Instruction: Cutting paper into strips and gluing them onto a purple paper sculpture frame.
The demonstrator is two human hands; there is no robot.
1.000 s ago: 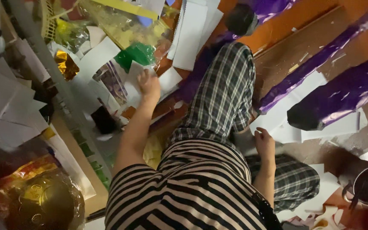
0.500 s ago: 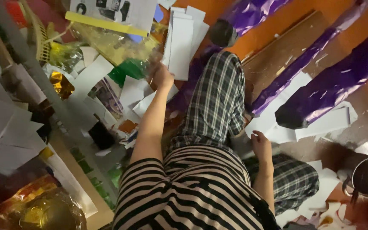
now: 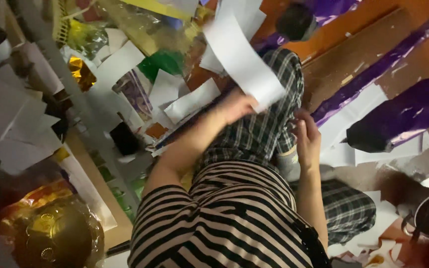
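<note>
Above my plaid knee (image 3: 269, 124), my left hand (image 3: 237, 106) grips a white paper sheet (image 3: 242, 62) by its lower edge, lifted over the littered floor (image 3: 353, 64). My right hand (image 3: 308, 136) hangs nearby, fingers loosely curled, holding nothing.

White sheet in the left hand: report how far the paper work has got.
Done: the white sheet is off the floor, gripped at its lower end by the left hand. In hand: the right hand hovers open beside it over the plaid knee. Left: loose white paper pieces lie scattered across the floor beside the purple foil strips.
</note>
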